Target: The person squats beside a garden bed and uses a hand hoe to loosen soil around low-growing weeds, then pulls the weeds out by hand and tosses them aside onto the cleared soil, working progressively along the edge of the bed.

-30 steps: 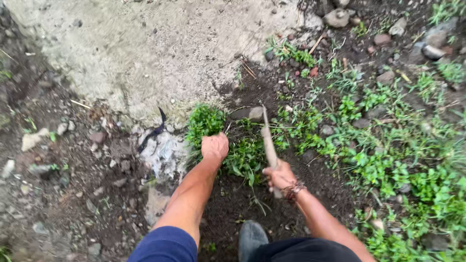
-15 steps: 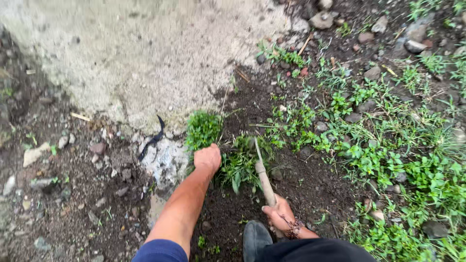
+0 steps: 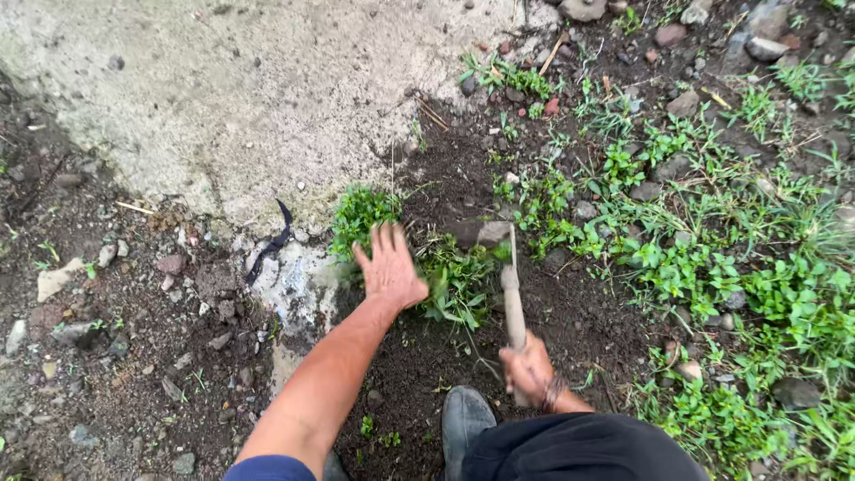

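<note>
Green weeds (image 3: 450,281) sprout from dark soil (image 3: 588,316) just beside the left hand (image 3: 389,267), whose fingers are spread open, while the right hand (image 3: 527,370) is clamped around a wooden-handled digging tool (image 3: 511,294) stuck among them.

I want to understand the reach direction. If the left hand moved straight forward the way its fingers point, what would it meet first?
Probably the green weed clump just beyond the left hand, then the pale concrete slab; depth is unclear.
</note>
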Motion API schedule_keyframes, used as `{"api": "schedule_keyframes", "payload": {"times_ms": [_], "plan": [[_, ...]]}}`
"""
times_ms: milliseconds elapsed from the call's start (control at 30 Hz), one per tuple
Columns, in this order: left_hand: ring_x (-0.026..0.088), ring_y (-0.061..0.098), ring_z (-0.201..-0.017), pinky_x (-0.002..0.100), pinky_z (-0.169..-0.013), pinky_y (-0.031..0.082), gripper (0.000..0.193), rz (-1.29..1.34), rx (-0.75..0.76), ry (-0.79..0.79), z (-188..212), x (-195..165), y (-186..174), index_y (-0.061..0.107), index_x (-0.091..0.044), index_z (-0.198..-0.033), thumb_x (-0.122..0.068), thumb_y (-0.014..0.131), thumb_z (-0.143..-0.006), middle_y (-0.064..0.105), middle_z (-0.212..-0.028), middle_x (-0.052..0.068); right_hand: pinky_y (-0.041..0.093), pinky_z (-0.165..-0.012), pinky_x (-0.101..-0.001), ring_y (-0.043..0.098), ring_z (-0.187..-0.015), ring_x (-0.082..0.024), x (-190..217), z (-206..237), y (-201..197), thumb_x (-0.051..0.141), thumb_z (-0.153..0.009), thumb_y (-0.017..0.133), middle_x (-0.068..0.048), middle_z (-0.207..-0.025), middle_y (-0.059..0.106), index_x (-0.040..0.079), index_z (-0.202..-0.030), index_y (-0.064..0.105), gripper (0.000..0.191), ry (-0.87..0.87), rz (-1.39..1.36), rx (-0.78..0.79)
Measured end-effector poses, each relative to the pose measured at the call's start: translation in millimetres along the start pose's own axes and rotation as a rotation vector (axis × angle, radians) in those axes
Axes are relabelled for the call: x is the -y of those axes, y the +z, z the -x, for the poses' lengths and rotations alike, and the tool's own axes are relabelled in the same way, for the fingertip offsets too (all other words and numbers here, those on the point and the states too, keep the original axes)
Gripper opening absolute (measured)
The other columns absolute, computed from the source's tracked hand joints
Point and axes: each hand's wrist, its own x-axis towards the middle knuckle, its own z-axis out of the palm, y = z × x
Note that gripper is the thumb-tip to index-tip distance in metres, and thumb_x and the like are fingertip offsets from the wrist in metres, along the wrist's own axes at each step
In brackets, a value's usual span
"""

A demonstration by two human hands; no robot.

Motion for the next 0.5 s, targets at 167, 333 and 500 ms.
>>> {"api": "schedule_keyframes", "payload": {"times_ms": [167,333,500], "plan": [[0.035,0.014,-0.157,0.064,-0.124,0.01,0.08,0.177,-0.227,0.443,-29,-44,11,0.04,-0.018,-0.154,-0.023,0.065,-0.077,0.023,-0.166,0.014,0.038,-0.039,-0.0332,0.046,-0.044,-0.013,-67,34,17,0.009,-0.081,0.07,-0.004,-0.054,0.051,0.004,-0.108,0.058,0.03,-0.16,0.19,-0.243],[0.033,0.019,-0.155,0.064,-0.122,0.017,0.048,0.073,0.101,0.316,-60,-49,42,0.054,-0.022,-0.142,-0.034,0.051,-0.095,0.029,-0.163,0.008,0.046,-0.041,-0.0323,0.055,-0.046,-0.013,-52,40,-3,0.011,-0.081,0.072,-0.005,-0.06,0.06,0.001,-0.1,0.059,0.025,-0.22,0.271,-0.368],[0.032,0.036,-0.143,0.059,-0.12,0.025,0.047,-0.042,0.062,0.318,-44,-29,62,0.06,-0.018,-0.136,-0.043,0.052,-0.097,0.046,-0.147,0.012,0.05,-0.036,-0.0321,0.058,-0.045,-0.015,26,-3,-37,0.013,-0.086,0.068,-0.005,-0.065,0.061,0.001,-0.101,0.049,0.027,-0.344,0.15,-0.512]]}}
